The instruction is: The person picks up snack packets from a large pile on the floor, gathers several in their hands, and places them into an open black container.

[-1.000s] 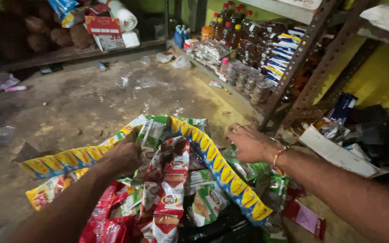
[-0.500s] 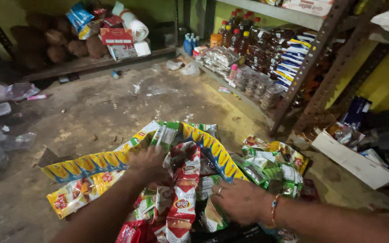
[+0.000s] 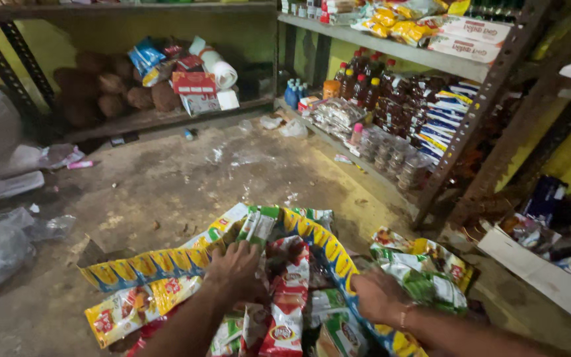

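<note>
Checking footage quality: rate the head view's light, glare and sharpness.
Head view: dim, warm light, dark under the shelf; glare on the plastic bags at left; left hand and right hand slightly soft among the snack packets; shelf uprights lean from wide-angle distortion.

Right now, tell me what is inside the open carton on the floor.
The carton holds hanging strips of snack packets in red, green and yellow. The left hand and right hand rest among them. Whatever lies beneath the top strips, and the carton's bottom, is covered.
</note>
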